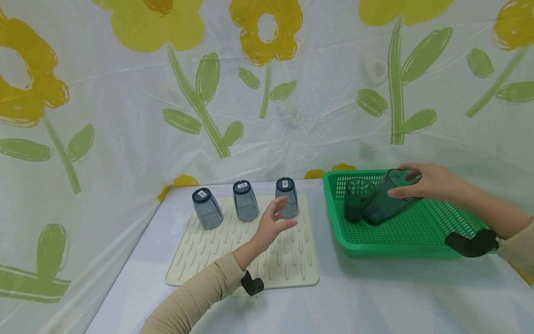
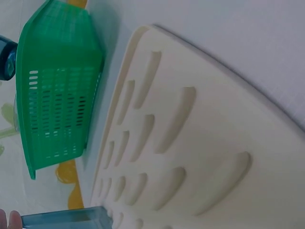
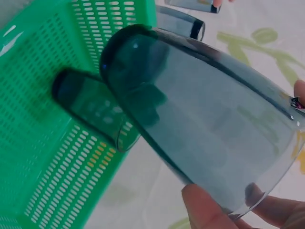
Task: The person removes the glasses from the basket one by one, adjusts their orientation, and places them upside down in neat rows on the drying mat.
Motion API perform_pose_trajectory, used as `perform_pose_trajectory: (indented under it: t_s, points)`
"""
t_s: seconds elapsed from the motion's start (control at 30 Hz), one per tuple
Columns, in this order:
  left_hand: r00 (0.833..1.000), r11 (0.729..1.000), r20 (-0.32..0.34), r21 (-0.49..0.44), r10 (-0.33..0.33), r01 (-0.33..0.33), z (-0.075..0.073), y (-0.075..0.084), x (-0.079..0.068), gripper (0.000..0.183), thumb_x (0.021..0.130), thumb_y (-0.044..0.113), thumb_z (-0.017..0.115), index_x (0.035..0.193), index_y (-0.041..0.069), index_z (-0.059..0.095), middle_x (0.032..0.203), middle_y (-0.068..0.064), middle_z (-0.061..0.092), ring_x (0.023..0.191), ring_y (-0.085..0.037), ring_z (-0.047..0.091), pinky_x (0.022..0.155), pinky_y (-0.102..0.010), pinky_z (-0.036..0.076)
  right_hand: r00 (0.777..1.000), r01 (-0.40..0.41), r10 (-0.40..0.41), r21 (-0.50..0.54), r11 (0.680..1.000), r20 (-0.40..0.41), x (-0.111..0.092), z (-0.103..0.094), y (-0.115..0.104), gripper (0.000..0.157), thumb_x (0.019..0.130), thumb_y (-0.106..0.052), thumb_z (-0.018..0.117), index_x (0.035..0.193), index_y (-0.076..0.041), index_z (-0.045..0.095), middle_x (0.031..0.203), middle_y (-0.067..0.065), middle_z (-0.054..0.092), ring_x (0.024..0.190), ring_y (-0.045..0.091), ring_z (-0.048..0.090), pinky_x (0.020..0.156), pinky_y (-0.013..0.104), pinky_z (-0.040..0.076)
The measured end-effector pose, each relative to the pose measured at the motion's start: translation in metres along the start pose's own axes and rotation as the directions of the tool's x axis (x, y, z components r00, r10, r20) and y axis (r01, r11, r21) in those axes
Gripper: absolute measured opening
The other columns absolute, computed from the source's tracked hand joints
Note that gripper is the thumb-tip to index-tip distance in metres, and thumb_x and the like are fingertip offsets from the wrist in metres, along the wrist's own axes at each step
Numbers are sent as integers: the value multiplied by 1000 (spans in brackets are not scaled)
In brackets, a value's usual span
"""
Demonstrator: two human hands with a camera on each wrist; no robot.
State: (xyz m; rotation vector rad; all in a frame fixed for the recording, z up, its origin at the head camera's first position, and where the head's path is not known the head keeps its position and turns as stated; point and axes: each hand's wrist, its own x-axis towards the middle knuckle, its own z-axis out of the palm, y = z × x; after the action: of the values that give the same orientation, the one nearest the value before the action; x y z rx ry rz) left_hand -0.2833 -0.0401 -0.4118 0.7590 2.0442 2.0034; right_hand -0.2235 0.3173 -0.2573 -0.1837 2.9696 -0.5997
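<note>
Over the green basket (image 1: 396,250), my right hand (image 1: 434,183) holds a blue-grey drinking glass (image 3: 205,114) by its rim end, tilted with its base down to the left. A second glass (image 3: 90,105) stands in the basket's back left corner, beside the held one. My left hand (image 1: 271,227) hovers above the cream mat (image 1: 250,260), thumb and fingers spread apart. Behind its fingers stands an upside-down glass (image 1: 288,211) on the mat's right. In the left wrist view, fingertips (image 2: 14,220) show at the edge next to a glass (image 2: 66,219).
Two more upside-down glasses, a middle one (image 1: 246,204) and a left one (image 1: 207,211), stand along the mat's back. The white table (image 1: 375,297) runs between mat and basket. A flower-printed curtain (image 1: 317,116) hangs behind.
</note>
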Motion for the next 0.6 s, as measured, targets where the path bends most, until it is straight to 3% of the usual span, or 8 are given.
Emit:
perform_pose_trajectory:
  t_s: [0.2,0.47,0.6]
  points:
    - [999,999,3,-8,37,-37,-1,-2,-3,68,84,20,66,140,4,31,145,-20,27,132,-38,25,105,-52,27,999,-6,8,65,998,-37,-4,7,-4,79,84,-44,60,138,5,30,121,32,48,103,45,51,71,47,47]
    - [999,999,2,4,39,-39,-1,-3,-3,68,84,11,65,141,3,29,146,-21,26,134,-36,24,105,-48,28,999,11,-3,198,980,-37,-11,19,-6,73,88,-39,57,140,3,27,124,28,45,108,43,49,76,47,46]
    - [998,998,14,4,58,-58,0,-3,-2,69,83,11,66,140,0,28,145,-23,26,134,-37,24,106,-51,26,999,21,-14,263,965,-30,-12,26,-6,71,89,-36,55,140,2,26,126,27,45,110,42,47,74,41,48]
